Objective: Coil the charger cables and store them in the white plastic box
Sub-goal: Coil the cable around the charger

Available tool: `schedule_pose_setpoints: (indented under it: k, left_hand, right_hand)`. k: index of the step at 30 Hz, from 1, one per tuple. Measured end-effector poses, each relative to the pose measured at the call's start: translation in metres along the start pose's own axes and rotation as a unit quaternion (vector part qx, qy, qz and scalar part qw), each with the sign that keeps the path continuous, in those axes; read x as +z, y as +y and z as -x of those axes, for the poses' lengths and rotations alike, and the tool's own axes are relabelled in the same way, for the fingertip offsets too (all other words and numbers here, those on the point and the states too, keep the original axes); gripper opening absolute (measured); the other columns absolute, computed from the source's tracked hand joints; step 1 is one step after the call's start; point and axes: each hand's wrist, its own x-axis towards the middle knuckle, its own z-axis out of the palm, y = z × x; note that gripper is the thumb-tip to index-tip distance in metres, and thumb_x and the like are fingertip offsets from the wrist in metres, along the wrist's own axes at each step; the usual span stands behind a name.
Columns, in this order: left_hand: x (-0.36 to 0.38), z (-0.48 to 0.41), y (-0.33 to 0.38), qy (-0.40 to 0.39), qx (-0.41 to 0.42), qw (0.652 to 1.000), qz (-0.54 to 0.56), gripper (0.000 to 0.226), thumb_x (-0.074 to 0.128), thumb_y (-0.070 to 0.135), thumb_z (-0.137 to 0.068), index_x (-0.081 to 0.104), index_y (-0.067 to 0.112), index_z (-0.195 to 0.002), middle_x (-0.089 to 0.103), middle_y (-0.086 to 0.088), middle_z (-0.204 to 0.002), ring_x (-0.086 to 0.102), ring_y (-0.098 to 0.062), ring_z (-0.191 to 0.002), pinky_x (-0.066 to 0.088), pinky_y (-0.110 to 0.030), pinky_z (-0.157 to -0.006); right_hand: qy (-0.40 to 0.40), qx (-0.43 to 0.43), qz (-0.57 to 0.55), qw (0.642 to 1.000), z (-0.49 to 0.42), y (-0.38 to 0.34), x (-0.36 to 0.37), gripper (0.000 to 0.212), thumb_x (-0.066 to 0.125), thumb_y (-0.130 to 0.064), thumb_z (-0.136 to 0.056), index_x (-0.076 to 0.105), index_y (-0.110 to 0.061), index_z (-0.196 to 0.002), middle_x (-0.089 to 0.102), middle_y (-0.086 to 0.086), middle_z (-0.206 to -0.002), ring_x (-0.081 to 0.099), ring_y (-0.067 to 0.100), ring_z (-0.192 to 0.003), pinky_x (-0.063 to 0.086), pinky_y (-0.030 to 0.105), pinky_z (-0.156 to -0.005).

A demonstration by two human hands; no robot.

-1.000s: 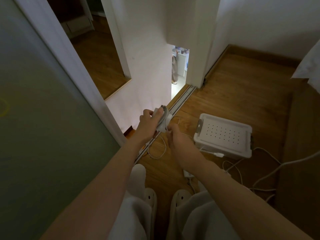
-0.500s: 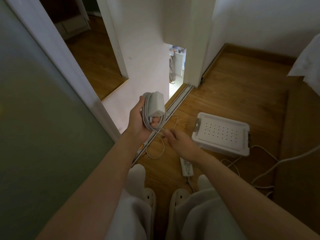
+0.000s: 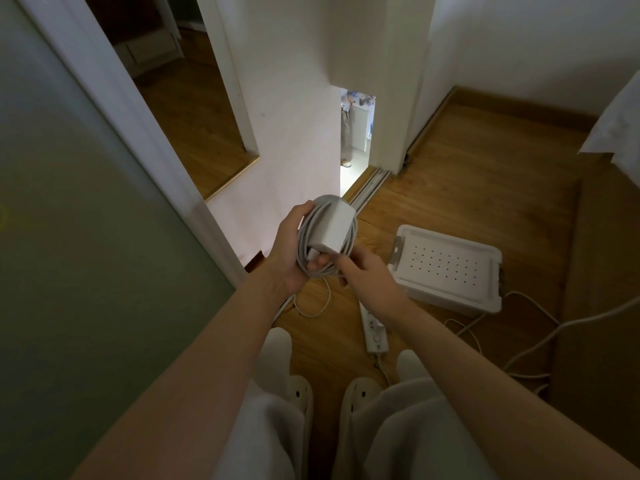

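A person standing on a wooden floor (image 3: 467, 202) held a white charger brick (image 3: 331, 227) with its grey cable (image 3: 304, 251) wound in loops around it. The left hand (image 3: 289, 251) cupped the bundle from the 9 o'clock side, its fingers curled around the coils and the thumb pressed at the bundle's upper edge. The right hand (image 3: 369, 271) met the bundle at its 5 o'clock edge, fingers bent inward against the lowest loops; whether they pinched the cable could not be told. A loose tail of cable (image 3: 320, 299) hung below the hands in a slack loop.

The white plastic box (image 3: 446, 268) sat on the floor at the hands' 3 o'clock, apart from them, its perforated lid closed. A white power strip (image 3: 374, 329) lay on the floor near the box's 7 o'clock corner, just ahead of the person's slippers (image 3: 301, 396). More white cables (image 3: 540, 334) trailed across the boards at the box's 5 o'clock.
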Motion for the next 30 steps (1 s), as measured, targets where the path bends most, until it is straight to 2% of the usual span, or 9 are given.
schedule_pose_setpoints:
  k: [2, 6, 9, 11, 18, 21, 24, 27, 30]
  left_hand:
    - [0.005, 0.001, -0.001, 0.036, 0.014, 0.999, -0.029, 0.050, 0.037, 0.047, -0.095, 0.056, 0.006, -0.117, 0.064, -0.010, -0.077, 0.053, -0.019, -0.059, 0.040, -0.025, -0.050]
    - [0.016, 0.004, 0.003, 0.102, 0.041, 0.991, -0.078, 0.050, 0.035, 0.049, -0.096, 0.058, 0.007, -0.111, 0.064, -0.007, -0.064, 0.056, -0.015, -0.047, 0.046, -0.024, -0.046]
    - [0.025, 0.004, 0.007, 0.195, 0.052, 0.960, -0.193, 0.043, 0.037, 0.054, -0.094, 0.054, 0.016, -0.106, 0.064, -0.006, -0.082, 0.062, -0.020, -0.074, 0.054, -0.036, -0.072]
    - [0.030, 0.004, 0.009, 0.234, 0.079, 0.933, -0.262, 0.038, 0.035, 0.054, -0.095, 0.047, 0.019, -0.106, 0.057, -0.002, -0.084, 0.060, -0.015, -0.075, 0.056, -0.032, -0.068]
    - [0.042, 0.011, 0.010, 0.248, 0.234, 0.890, -0.302, 0.021, 0.036, 0.042, -0.099, 0.050, 0.026, -0.099, 0.055, 0.012, -0.080, 0.060, -0.008, -0.070, 0.054, -0.017, -0.052]
    - [0.040, 0.010, 0.005, 0.247, 0.270, 0.865, -0.343, 0.022, 0.036, 0.038, -0.099, 0.053, 0.024, -0.099, 0.058, 0.009, -0.083, 0.059, -0.007, -0.073, 0.054, -0.017, -0.059]
    - [0.028, 0.006, 0.004, 0.241, 0.263, 0.820, -0.447, 0.035, 0.031, 0.037, -0.101, 0.058, 0.015, -0.100, 0.061, -0.002, -0.092, 0.061, -0.009, -0.078, 0.053, -0.021, -0.071]
    - [0.021, 0.006, 0.003, 0.144, 0.163, 0.881, -0.420, 0.040, 0.023, 0.041, -0.101, 0.055, 0.018, -0.113, 0.060, -0.001, -0.100, 0.058, -0.004, -0.084, 0.050, -0.012, -0.067]
    - [0.023, 0.007, -0.005, 0.074, 0.057, 0.940, -0.328, 0.044, 0.042, 0.049, -0.094, 0.041, 0.023, -0.129, 0.055, 0.000, -0.116, 0.057, -0.012, -0.101, 0.054, -0.025, -0.077]
  right_hand:
    - [0.001, 0.006, 0.013, 1.000, -0.001, 0.001, 0.001, 0.019, 0.042, -0.023, -0.097, 0.056, -0.011, -0.093, 0.051, 0.002, -0.071, 0.045, 0.017, -0.065, 0.039, 0.031, -0.062]
    - [0.006, 0.002, 0.025, 1.000, -0.006, 0.000, 0.003, 0.016, 0.039, -0.020, -0.097, 0.049, -0.018, -0.085, 0.049, -0.002, -0.068, 0.041, 0.012, -0.059, 0.035, 0.026, -0.056]
    - [0.002, 0.000, 0.021, 1.000, -0.010, 0.001, 0.006, 0.013, 0.039, -0.019, -0.096, 0.050, -0.012, -0.093, 0.055, 0.002, -0.076, 0.045, 0.012, -0.062, 0.039, 0.031, -0.061]
    - [0.003, -0.002, 0.019, 1.000, -0.011, 0.002, 0.007, 0.012, 0.039, -0.018, -0.096, 0.049, -0.012, -0.095, 0.055, 0.000, -0.077, 0.046, 0.011, -0.063, 0.040, 0.032, -0.063]
    - [0.059, -0.032, 0.037, 0.997, -0.003, -0.010, 0.002, 0.024, 0.035, -0.026, -0.100, 0.049, -0.010, -0.113, 0.058, 0.000, -0.081, 0.053, 0.015, -0.065, 0.044, 0.030, -0.060]
    - [0.078, -0.035, 0.063, 0.994, -0.002, -0.009, 0.002, 0.025, 0.036, -0.026, -0.100, 0.048, -0.011, -0.115, 0.064, 0.008, -0.097, 0.061, 0.023, -0.082, 0.050, 0.039, -0.072]
    - [0.097, -0.035, 0.128, 0.986, 0.001, -0.004, -0.001, 0.024, 0.032, -0.028, -0.101, 0.047, -0.010, -0.107, 0.059, 0.004, -0.087, 0.055, 0.017, -0.071, 0.043, 0.028, -0.057]
    - [0.086, -0.018, 0.175, 0.981, 0.003, 0.003, -0.007, 0.026, 0.029, -0.030, -0.102, 0.045, -0.011, -0.108, 0.058, 0.002, -0.085, 0.056, 0.018, -0.071, 0.041, 0.027, -0.056]
    - [0.064, 0.012, 0.193, 0.979, 0.000, 0.008, -0.012, 0.032, 0.028, -0.032, -0.102, 0.048, -0.009, -0.113, 0.061, 0.005, -0.098, 0.060, 0.021, -0.084, 0.046, 0.032, -0.070]
